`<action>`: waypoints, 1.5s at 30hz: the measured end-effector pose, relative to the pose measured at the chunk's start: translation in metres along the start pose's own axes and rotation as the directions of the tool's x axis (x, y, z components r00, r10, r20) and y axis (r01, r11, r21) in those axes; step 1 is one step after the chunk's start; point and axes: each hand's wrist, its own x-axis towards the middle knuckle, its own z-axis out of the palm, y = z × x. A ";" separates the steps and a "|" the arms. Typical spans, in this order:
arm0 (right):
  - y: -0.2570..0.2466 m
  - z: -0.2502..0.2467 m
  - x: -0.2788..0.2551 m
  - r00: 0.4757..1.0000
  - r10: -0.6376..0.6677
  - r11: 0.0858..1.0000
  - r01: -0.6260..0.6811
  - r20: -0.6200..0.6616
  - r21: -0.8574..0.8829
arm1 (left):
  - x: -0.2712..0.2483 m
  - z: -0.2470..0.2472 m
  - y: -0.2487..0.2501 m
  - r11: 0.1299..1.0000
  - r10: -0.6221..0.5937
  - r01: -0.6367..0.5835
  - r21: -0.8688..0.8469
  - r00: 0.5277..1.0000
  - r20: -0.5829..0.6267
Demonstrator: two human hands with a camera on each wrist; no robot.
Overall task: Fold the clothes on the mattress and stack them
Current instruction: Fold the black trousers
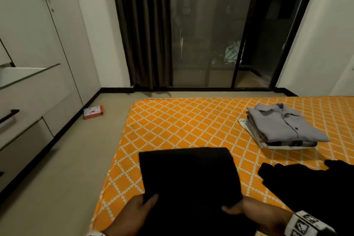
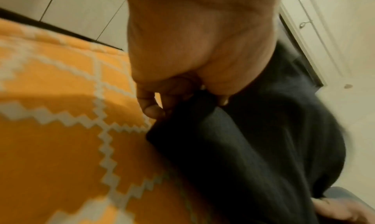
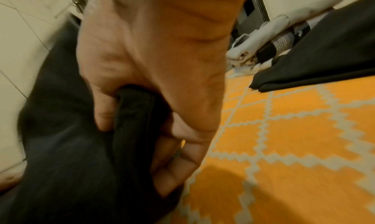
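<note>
A folded black garment (image 1: 189, 176) lies near the front edge of the orange patterned mattress (image 1: 172, 120). My left hand (image 1: 141, 207) pinches its near left corner, thumb on top. My right hand (image 1: 239, 210) grips its near right edge; in the right wrist view the black garment (image 3: 85, 147) is bunched between thumb and fingers (image 3: 172, 171). In the left wrist view my fingers (image 2: 152, 109) curl on the black garment (image 2: 243, 147) at its edge. A stack of folded clothes (image 1: 283, 126) topped by a grey shirt sits at the right of the mattress.
Another black garment (image 1: 310, 188) lies loose on the mattress at the right, close to my right arm. A small orange box (image 1: 93, 112) rests on the floor by the wardrobe (image 1: 38, 44). Beyond the mattress are a dark curtain (image 1: 141, 25) and a glass sliding door (image 1: 206, 34).
</note>
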 end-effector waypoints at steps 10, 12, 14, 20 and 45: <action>-0.020 -0.009 0.001 0.984 0.092 0.961 -0.129 -0.154 -0.245 | 0.028 -0.023 -0.025 0.934 -0.358 0.358 -0.017 0.934 -0.007; -0.024 -0.010 0.001 0.965 0.129 0.907 -0.209 -0.230 -0.366 | 0.027 -0.034 -0.025 0.915 -0.383 0.385 0.117 0.923 -0.042; -0.037 0.000 -0.003 0.928 0.106 0.708 -0.323 -0.358 -0.628 | 0.022 -0.032 -0.016 0.837 -0.355 0.376 0.397 0.926 -0.129; -0.060 0.070 0.035 0.807 -0.540 0.250 -0.118 -0.239 -0.961 | 0.057 0.032 0.026 0.418 0.407 -0.179 0.891 0.914 -0.007; -0.003 0.026 0.062 0.808 -0.059 0.973 -0.086 -0.586 -0.216 | 0.050 0.041 -0.010 0.387 -0.040 -0.004 0.922 0.999 0.021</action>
